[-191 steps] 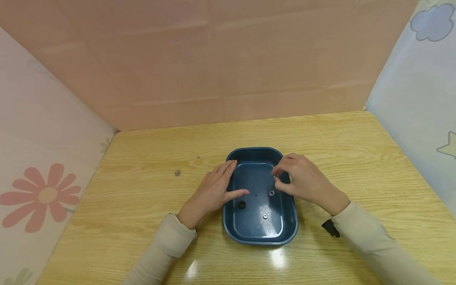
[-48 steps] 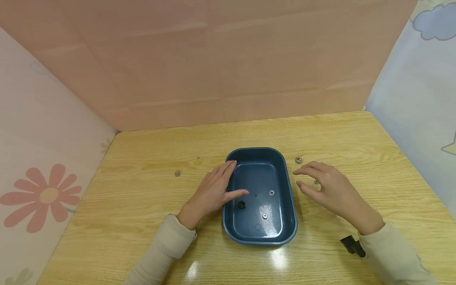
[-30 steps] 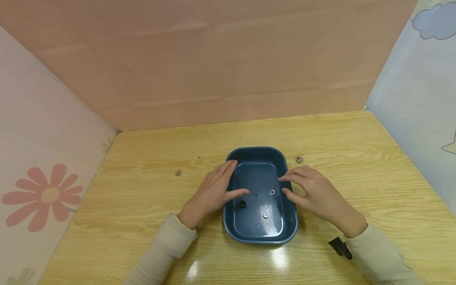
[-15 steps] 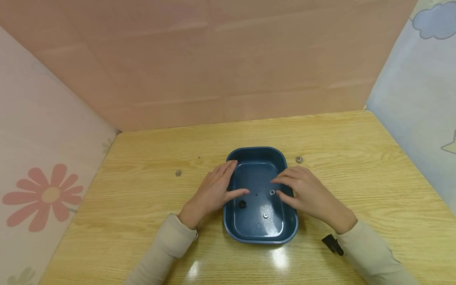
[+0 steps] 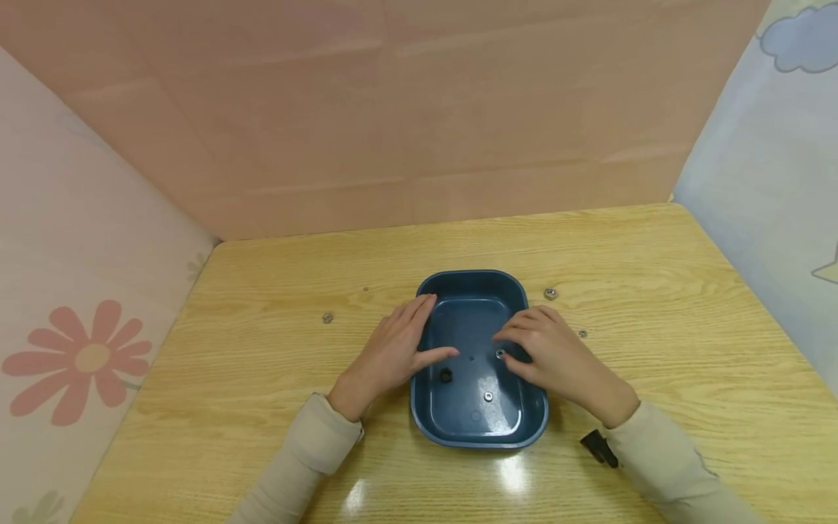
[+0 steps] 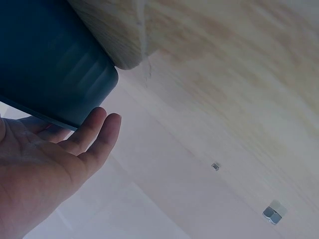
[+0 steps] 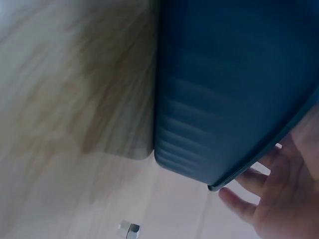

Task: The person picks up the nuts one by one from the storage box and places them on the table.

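Observation:
A blue tray (image 5: pixel 478 438) stands on the wooden table. Over its left rim rests my left hand (image 5: pixel 390 348), fingers extended and the thumb reaching over the inside. My right hand (image 5: pixel 546 353) reaches over the right rim. Its thumb and index finger are parted around a silver nut (image 5: pixel 500 354) on the tray floor; from here I cannot tell whether they touch it. A black nut (image 5: pixel 446 375) lies near the left hand's thumb, and a smaller silver nut (image 5: pixel 488 397) lies toward the tray's near end. In the right wrist view, the right fingers show beyond the tray's wall (image 7: pixel 199 109).
On the table right of the tray lie a larger silver nut (image 5: pixel 550 293) and a small nut (image 5: pixel 583 333). Left of it are another silver nut (image 5: pixel 328 318) and a tiny one (image 5: pixel 366 289). A black clip-like piece (image 5: pixel 599 447) sits at the right sleeve.
At first my right hand pinched a small nut over the tray. Later it was right of the tray with fingers apart, then moved left to the silver nut inside. The left hand stayed put.

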The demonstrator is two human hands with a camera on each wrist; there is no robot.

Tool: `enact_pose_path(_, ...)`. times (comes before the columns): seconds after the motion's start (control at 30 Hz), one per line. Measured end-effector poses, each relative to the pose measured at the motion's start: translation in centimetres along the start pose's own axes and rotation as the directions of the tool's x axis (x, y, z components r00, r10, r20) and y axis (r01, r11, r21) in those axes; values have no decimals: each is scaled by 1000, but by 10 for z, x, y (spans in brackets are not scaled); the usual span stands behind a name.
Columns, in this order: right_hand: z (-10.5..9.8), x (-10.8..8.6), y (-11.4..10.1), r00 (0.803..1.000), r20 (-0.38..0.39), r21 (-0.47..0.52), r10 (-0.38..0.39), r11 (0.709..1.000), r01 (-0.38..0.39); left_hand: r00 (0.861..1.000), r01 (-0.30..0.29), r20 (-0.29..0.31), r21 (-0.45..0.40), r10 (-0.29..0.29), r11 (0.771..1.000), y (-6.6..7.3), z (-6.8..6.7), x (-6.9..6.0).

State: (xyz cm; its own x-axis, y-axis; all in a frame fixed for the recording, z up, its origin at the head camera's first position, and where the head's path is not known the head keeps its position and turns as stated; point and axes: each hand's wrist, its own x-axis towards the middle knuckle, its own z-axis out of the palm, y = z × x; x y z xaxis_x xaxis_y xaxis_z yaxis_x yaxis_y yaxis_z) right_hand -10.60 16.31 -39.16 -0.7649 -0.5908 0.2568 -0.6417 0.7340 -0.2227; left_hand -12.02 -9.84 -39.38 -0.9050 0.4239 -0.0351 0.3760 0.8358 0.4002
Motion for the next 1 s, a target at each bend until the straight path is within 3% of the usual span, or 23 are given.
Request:
enact_pose_path(0.67, -2, 13, -10, 984, 161, -70, 74, 996, -64, 1000, -4, -10, 9, 4, 1000, 0, 0, -1)
enact_pose_path(1.0, 1, 16, -12, 981, 175, -80, 83, 994, -70, 1000, -12, -17, 13, 12, 1000, -1, 2, 0)
